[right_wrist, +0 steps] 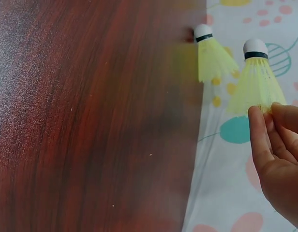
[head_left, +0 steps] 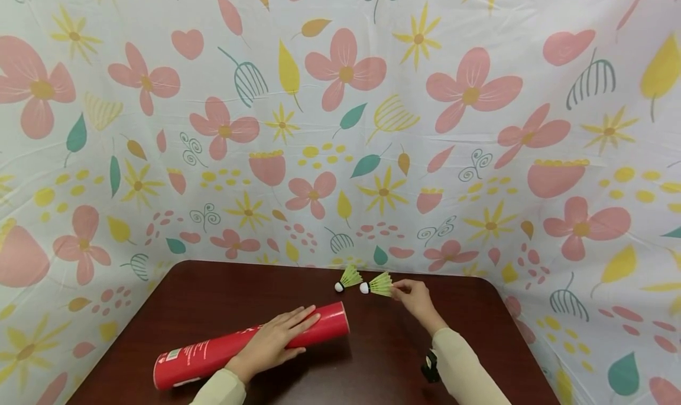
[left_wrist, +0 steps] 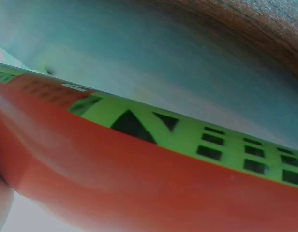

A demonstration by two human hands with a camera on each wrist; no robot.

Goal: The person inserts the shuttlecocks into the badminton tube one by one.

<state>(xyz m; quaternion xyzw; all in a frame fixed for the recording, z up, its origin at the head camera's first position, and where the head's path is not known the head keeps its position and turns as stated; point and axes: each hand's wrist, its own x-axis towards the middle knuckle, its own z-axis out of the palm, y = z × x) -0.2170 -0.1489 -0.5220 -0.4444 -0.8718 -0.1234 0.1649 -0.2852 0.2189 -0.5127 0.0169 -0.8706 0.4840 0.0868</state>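
Note:
A red shuttlecock tube (head_left: pixel 207 355) with white print lies slanted across the left of the table. My left hand (head_left: pixel 273 340) rests on it, fingers extended over its top and thumb along the near side. Close up in the left wrist view, the red tube (left_wrist: pixel 139 179) shows a yellow-green band with black marks; the fingers are hidden there. My right hand (head_left: pixel 415 298) pinches the feather rim of a yellow shuttlecock (right_wrist: pixel 255 87) between thumb and fingertips, its white cork pointing left in the head view. Just left of it is another yellow shuttlecock (head_left: pixel 348 278).
The dark brown table (head_left: pixel 425 346) has rounded back corners. Behind and beside it hangs a white floral cloth (head_left: pixel 340 127), near the back edge where both shuttlecocks are. A black band (head_left: pixel 430 366) is at my right wrist.

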